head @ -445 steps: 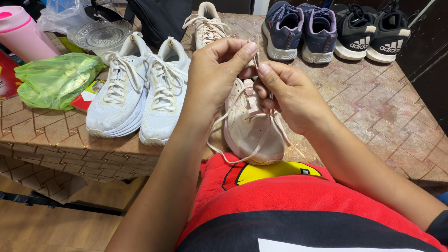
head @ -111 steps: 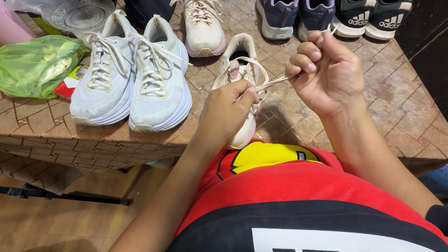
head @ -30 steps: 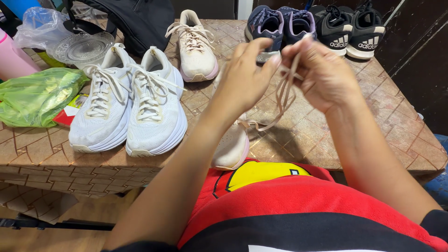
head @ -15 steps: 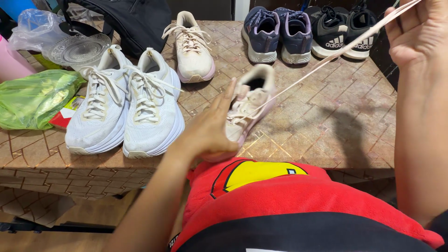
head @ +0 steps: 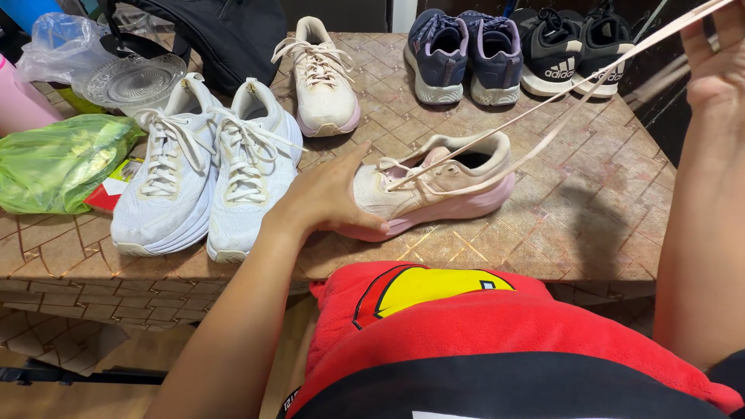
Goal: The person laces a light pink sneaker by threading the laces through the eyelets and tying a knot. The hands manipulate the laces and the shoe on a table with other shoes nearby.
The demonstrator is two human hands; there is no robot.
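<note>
Lace-pulling step: left hand (head: 330,194) lies flat, steadying the pink-soled shoe (head: 434,186), while the right hand (head: 718,62), at two o'clock, pinches the lace (head: 559,116) taut; next likely needs a steady draw.

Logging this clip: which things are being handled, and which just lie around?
In hand:
left hand steadying cream-pink shoe
right hand pulling its lace

Lying about:
white pair
single cream shoe
navy pair
black pair
green bag
glass dish

Shoes: two white mesh sneakers (head: 206,174), two cream-pink sneakers (head: 431,186), two navy-purple sneakers (head: 464,54), two black sneakers (head: 573,50). One green plastic bag (head: 58,163), one clear glass dish (head: 133,77).
</note>
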